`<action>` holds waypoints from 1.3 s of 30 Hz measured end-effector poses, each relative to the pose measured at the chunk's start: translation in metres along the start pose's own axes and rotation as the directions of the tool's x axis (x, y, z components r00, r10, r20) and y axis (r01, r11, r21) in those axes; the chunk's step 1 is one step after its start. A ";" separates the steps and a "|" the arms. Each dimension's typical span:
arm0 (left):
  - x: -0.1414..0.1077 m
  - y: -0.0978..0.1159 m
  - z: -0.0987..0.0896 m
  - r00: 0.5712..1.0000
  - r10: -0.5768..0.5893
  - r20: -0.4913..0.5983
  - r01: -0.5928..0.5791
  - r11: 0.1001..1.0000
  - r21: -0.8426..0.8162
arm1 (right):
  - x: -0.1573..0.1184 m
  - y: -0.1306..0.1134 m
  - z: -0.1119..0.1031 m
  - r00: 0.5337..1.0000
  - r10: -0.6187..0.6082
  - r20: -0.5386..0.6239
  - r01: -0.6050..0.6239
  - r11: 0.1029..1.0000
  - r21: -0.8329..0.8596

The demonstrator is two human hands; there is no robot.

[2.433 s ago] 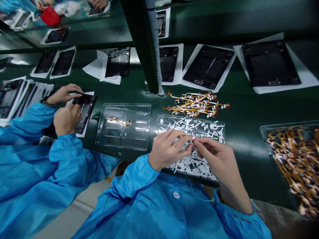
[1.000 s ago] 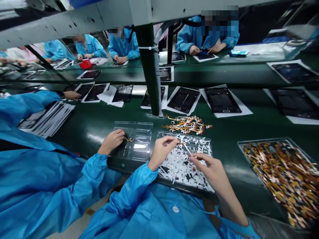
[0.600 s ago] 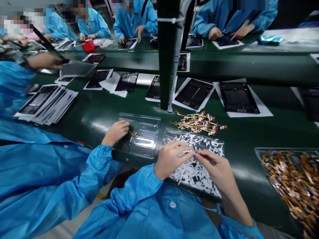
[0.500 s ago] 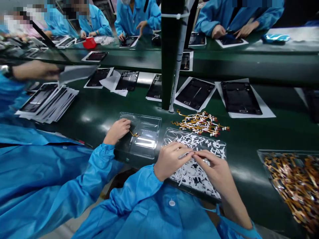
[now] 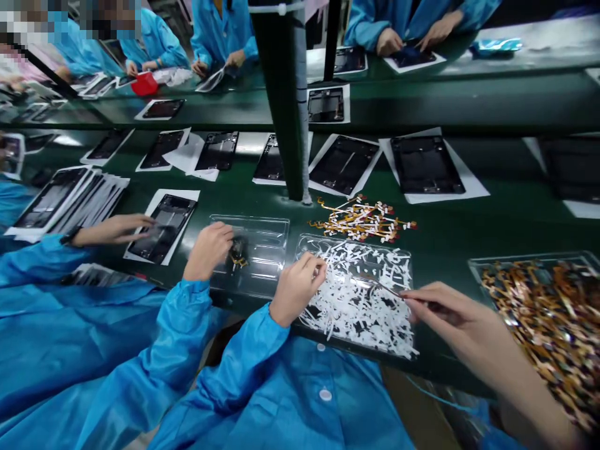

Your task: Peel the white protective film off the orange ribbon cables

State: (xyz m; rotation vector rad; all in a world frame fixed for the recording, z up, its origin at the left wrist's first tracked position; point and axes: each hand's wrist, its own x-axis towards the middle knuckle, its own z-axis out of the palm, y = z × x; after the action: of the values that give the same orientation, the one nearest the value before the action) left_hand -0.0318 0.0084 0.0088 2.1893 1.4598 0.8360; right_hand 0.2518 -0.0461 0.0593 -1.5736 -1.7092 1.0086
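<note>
My left hand (image 5: 299,286) is closed at the left edge of a clear tray (image 5: 412,340) full of white strips (image 5: 360,306); whatever its fingers hold is hidden. Over the tray's right side, my right hand (image 5: 445,309) pinches metal tweezers (image 5: 391,290), whose tips point left above the strips. Behind the tray lies a pile of orange flex cables (image 5: 363,219) with white and dark red ends. More orange-brown cables (image 5: 544,325) fill a larger clear tray (image 5: 473,265) at the right.
To the left, a co-worker's hand (image 5: 209,250) is at a clear compartment tray (image 5: 284,234); another hand (image 5: 112,229) is beside a dark panel (image 5: 164,228). A green post (image 5: 279,100) rises behind. Dark panels on white sheets line the bench. People in blue work opposite.
My hands have moved apart, my right one rightward with tweezers now visible. The view has shifted. At the left, a co-worker's panel now lies on the bench.
</note>
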 end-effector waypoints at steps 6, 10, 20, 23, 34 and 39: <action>0.008 0.033 -0.007 0.982 0.079 0.171 -0.005 0.918 -0.396 | 0.015 -0.010 -0.009 0.972 -0.221 0.074 0.232 0.953 -0.197; 0.015 0.059 0.001 0.948 0.169 0.270 0.010 0.832 -0.555 | 0.025 -0.022 0.009 0.928 -0.308 0.209 0.348 0.917 -0.193; 0.017 0.070 0.022 0.955 -0.034 0.295 0.208 0.785 -0.583 | 0.020 -0.015 0.007 0.966 -0.220 0.137 0.238 0.963 -0.131; 0.017 0.070 0.027 0.952 -0.127 0.279 0.276 0.750 -0.602 | 0.018 -0.009 0.006 0.968 -0.248 0.047 0.252 0.959 -0.132; 0.014 0.076 0.026 0.995 0.031 0.091 0.009 0.914 -0.405 | 0.007 -0.001 0.015 0.913 -0.404 -0.063 0.347 0.847 -0.403; 0.016 0.072 0.022 0.991 0.062 0.118 -0.021 0.948 -0.317 | 0.008 -0.008 0.019 0.880 -0.456 -0.136 0.363 0.828 -0.427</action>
State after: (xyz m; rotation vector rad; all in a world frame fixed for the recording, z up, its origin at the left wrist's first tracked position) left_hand 0.0375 -0.0047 0.0402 1.9978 1.1355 0.8610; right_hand 0.2305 -0.0408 0.0552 -1.3836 -2.0441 0.2587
